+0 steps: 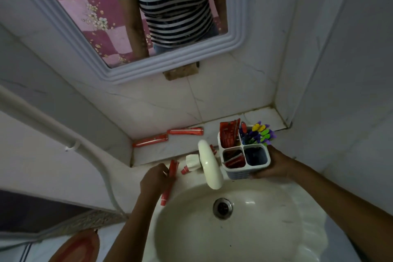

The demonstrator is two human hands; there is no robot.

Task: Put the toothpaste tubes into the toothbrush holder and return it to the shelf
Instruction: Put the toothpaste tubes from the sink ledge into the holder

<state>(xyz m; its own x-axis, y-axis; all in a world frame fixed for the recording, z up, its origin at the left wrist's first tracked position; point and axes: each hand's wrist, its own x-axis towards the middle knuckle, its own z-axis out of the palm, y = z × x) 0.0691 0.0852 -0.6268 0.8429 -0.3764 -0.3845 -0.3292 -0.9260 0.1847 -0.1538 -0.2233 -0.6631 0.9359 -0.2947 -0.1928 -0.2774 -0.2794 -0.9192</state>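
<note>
My right hand (pixel 274 165) grips a white four-compartment toothbrush holder (pixel 246 168) above the sink's back right rim. Red toothpaste tubes stand in its two left compartments, and colourful toothbrushes (pixel 260 133) fill the far right one. My left hand (pixel 154 179) closes around a red toothpaste tube (pixel 169 183) at the sink's left rim. Two more red tubes (pixel 150 141) (pixel 185 131) lie flat on the tiled shelf. Another small red tube (pixel 184 169) rests beside the tap base.
A white tap (pixel 209 166) arches over the white sink (pixel 276 236), between my hands. The tiled shelf (pixel 261 116) runs along the back wall under a white-framed mirror (pixel 168 64). A white pipe (pixel 42 121) descends on the left.
</note>
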